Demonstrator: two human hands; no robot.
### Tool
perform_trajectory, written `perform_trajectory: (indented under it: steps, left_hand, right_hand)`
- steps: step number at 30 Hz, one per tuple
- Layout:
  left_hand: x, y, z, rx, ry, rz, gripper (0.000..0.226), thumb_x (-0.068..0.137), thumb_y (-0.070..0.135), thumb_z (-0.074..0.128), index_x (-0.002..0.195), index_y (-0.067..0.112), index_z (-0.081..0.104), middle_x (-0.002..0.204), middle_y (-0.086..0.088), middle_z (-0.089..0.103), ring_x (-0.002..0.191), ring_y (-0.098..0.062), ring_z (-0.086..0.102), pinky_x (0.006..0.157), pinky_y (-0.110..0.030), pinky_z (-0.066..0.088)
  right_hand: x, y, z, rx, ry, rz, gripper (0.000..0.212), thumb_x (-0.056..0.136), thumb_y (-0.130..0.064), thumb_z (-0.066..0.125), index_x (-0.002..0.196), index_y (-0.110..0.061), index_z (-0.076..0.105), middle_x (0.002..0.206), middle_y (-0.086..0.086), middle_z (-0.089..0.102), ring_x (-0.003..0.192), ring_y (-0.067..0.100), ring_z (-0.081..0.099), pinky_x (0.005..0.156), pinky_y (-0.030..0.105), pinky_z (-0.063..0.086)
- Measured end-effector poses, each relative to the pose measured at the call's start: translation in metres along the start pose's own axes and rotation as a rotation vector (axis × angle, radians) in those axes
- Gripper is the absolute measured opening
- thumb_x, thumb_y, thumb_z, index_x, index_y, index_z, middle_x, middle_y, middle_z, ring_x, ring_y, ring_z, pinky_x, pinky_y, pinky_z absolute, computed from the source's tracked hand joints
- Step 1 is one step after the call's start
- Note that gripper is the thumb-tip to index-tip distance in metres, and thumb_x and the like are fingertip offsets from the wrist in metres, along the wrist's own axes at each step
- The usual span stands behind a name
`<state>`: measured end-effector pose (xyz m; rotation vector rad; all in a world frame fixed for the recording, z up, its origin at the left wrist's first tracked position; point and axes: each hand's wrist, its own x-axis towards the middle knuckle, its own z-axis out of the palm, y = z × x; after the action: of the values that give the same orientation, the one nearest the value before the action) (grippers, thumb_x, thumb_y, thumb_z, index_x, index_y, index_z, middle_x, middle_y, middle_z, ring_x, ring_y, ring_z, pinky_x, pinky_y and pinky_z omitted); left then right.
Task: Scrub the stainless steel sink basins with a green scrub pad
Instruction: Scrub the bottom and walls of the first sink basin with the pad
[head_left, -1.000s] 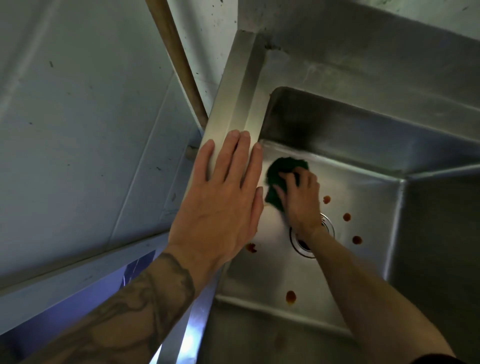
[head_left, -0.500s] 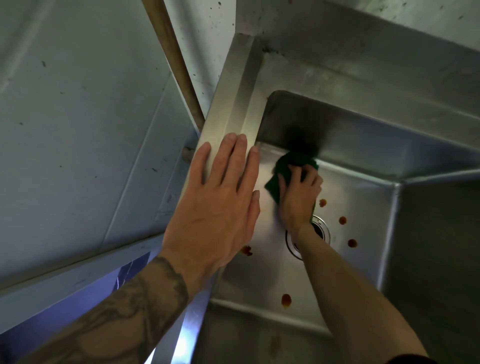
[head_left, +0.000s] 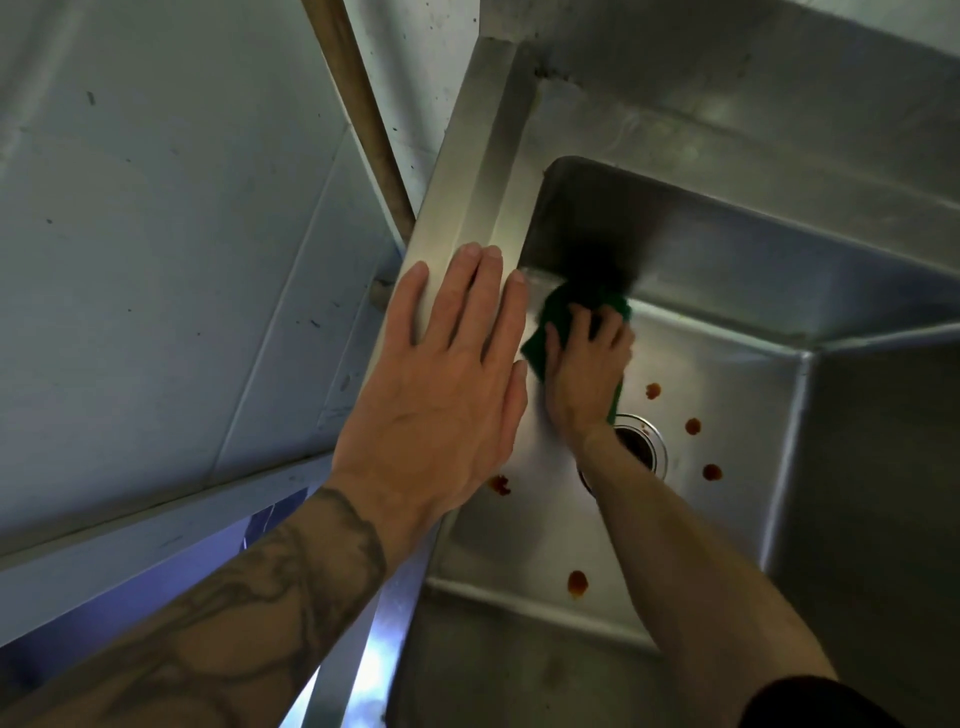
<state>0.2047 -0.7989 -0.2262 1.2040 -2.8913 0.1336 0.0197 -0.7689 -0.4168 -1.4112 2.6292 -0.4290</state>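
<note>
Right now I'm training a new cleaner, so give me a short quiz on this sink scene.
1. True or false: the right hand holds the green scrub pad inside the basin.
2. Where does the left hand rest? A) on the pad B) flat on the sink rim C) on a tap
3. Fill in: the right forearm partly hides the ___.
Key: 1 true; 2 B; 3 drain.

Brown pole (head_left: 358, 114) beside grey wall panel (head_left: 156, 218).

Basin floor (head_left: 737, 364) free beyond drain (head_left: 647, 449)
</note>
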Motion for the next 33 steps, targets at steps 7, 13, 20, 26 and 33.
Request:
perform_trajectory:
  steps: [7,13,20,26,33]
  left_hand:
    - [0.001,-0.001,-0.001,0.001,-0.016,-0.005,0.068,0.117,0.045,0.017,0.168,0.001,0.018,0.174,-0.028,0.021,0.164,-0.042,0.02,0.132,-0.062,0.018]
    - [0.001,0.002,-0.002,-0.002,-0.012,-0.001,0.068,0.117,0.045,0.017,0.168,0.001,0.019,0.173,-0.028,0.022,0.163,-0.042,0.022,0.132,-0.062,0.019]
    - [0.001,0.001,-0.003,-0.006,-0.013,-0.006,0.067,0.117,0.045,0.018,0.167,0.0,0.021,0.173,-0.029,0.024,0.163,-0.042,0.023,0.132,-0.062,0.02]
    - [0.002,0.001,-0.003,-0.005,-0.011,-0.002,0.067,0.117,0.044,0.015,0.168,0.001,0.019,0.173,-0.028,0.023,0.163,-0.042,0.022,0.132,-0.062,0.019]
    - [0.002,0.001,0.0,-0.002,0.002,-0.007,0.067,0.116,0.043,0.019,0.167,0.0,0.022,0.173,-0.028,0.024,0.163,-0.042,0.023,0.131,-0.062,0.021]
  right_hand:
    - [-0.034,0.037,-0.006,0.001,-0.125,-0.396,0.038,0.103,-0.039,0.061,0.131,-0.013,0.06,0.139,0.016,0.053,0.121,0.033,0.048,0.101,0.043,0.045]
    - [-0.016,-0.009,0.005,0.018,0.056,-0.001,0.035,0.104,-0.039,0.055,0.124,-0.011,0.059,0.131,0.019,0.053,0.113,0.036,0.048,0.091,0.045,0.046]
    - [-0.024,0.036,-0.004,-0.009,-0.11,-0.36,0.036,0.104,-0.037,0.061,0.128,-0.01,0.061,0.136,0.019,0.053,0.118,0.035,0.048,0.097,0.044,0.046]
    - [-0.023,-0.01,0.003,0.007,-0.021,-0.109,0.036,0.106,-0.039,0.052,0.127,-0.011,0.058,0.135,0.019,0.053,0.115,0.035,0.047,0.093,0.043,0.047]
    - [-0.033,0.034,-0.004,0.019,-0.077,-0.255,0.035,0.103,-0.037,0.06,0.128,-0.012,0.059,0.136,0.018,0.053,0.12,0.032,0.045,0.099,0.043,0.047]
